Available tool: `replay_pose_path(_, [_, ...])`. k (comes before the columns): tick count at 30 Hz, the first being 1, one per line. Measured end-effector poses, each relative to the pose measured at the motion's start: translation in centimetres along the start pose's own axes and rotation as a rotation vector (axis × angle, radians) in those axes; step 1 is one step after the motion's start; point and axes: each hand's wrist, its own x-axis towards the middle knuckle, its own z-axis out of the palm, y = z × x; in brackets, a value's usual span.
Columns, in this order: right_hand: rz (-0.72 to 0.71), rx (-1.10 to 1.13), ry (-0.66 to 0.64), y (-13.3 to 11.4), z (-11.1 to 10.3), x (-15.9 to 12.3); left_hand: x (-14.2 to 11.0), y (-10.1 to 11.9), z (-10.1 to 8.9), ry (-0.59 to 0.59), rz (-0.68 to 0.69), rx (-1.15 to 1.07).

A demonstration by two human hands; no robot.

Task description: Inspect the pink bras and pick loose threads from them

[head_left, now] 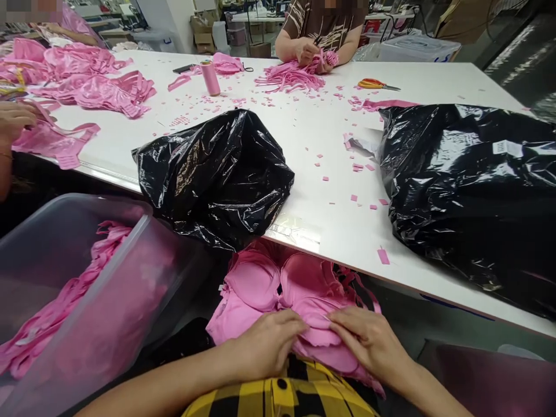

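Observation:
Several pink bras (252, 281) lie stacked on my lap, cups up, just under the table's edge. My left hand (275, 341) is closed on the near edge of a pink bra (319, 321), its fingers curled over the cup fabric. On the other side, my right hand (367, 336) pinches the same bra between thumb and fingers. The fabric between the two hands is folded. Thin pink straps (362, 289) hang loose at the right of the stack. Part of the pile is hidden beneath my hands.
On the white table (313, 220) sit a black plastic bag (217, 179), a larger black bag (473, 197), orange scissors (373, 84), a thread cone (210, 79) and pink scraps. A plastic bin (145, 231) stands left. A co-worker (321, 35) handles straps opposite; another person's hand (15, 121) is left.

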Motion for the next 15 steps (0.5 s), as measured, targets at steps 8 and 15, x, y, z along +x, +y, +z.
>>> replay_pose_path(8, [0.056, -0.006, -0.081, -1.7, -1.4, -2.2, 3.8, 0.1, -1.2, 0.122, -0.156, 0.058])
replay_pose_path(15, [0.068, -0.071, 0.224, -0.2, -1.9, -2.0, 5.6, 0.7, 0.4, -0.286, -0.149, 0.278])
